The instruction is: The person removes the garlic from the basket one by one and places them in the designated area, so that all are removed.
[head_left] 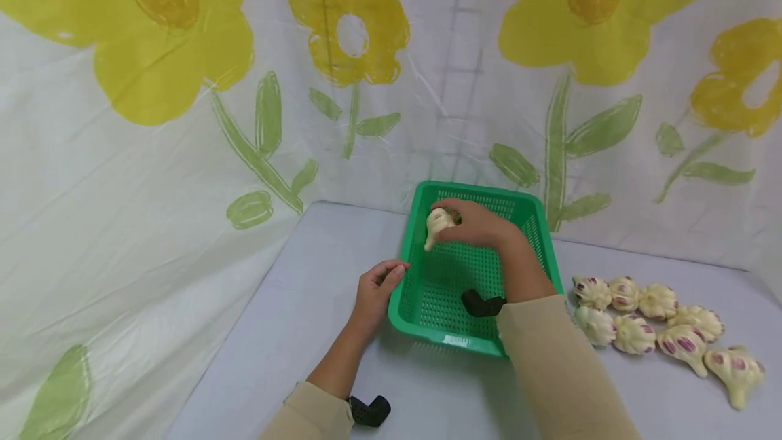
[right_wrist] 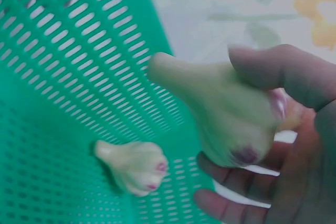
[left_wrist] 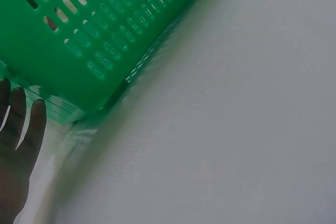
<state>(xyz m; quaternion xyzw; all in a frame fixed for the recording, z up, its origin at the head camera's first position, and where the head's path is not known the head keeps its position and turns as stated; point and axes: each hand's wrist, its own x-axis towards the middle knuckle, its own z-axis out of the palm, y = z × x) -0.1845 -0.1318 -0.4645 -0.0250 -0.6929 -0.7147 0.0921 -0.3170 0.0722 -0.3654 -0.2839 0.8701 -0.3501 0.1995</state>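
Observation:
My right hand (head_left: 479, 224) holds a garlic bulb (head_left: 437, 224) over the far left part of a green plastic basket (head_left: 398, 304). In the right wrist view the thumb lies on one side of this pale, purple-marked bulb and the fingers on the other, its stem pointing away from the palm. A second garlic bulb (right_wrist: 134, 166) lies inside the basket; from the head camera the right hand hides it. My left hand (head_left: 375, 290) is at the basket's left rim, fingertips against it. In the left wrist view its fingers (left_wrist: 34, 129) look fairly straight beside the basket's outer wall.
Several garlic bulbs (head_left: 635, 335) lie in two rough rows on the white table (head_left: 275, 331), right of the basket. A white curtain (head_left: 427, 107) with yellow flowers hangs behind and along the left. A black wrist device (head_left: 369, 411) sits at the left cuff.

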